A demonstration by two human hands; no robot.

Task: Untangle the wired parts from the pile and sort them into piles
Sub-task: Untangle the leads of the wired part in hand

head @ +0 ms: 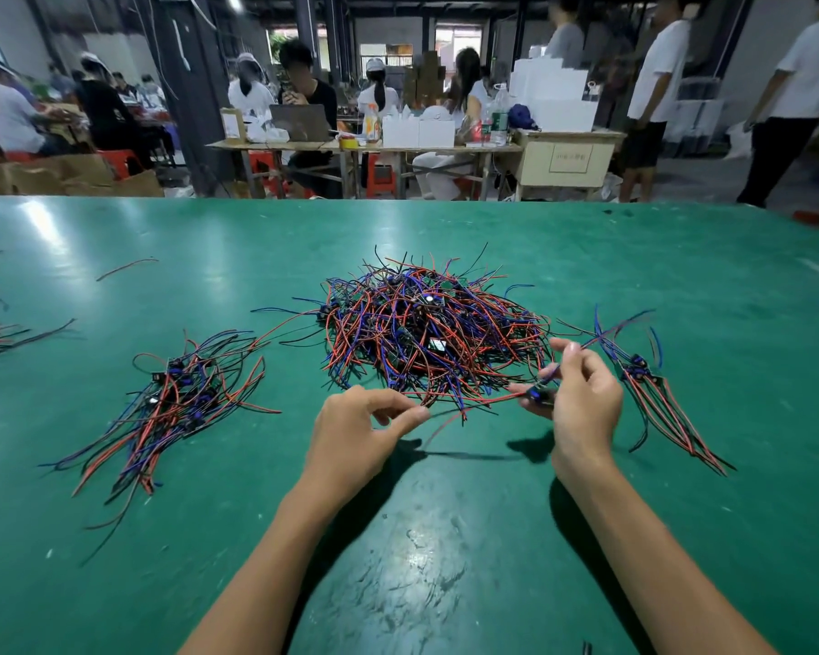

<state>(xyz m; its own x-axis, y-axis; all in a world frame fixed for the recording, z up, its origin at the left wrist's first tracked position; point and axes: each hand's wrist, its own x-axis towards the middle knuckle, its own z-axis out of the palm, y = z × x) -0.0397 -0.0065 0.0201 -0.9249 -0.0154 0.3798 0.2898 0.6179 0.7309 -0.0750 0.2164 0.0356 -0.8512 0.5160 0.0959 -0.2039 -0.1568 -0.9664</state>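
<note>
- Part (540,394): small board with thin red, blue and black leads; judged light, limp, prone to snagging; best taken by the board, not the leads
- Right hand (585,399): pinches the part just beside the pile (426,333)
- Left hand (355,430): pinches a red lead (488,399)
- Sorted heaps: left heap (180,399), right heap (653,385), on the worktop (445,536)
</note>
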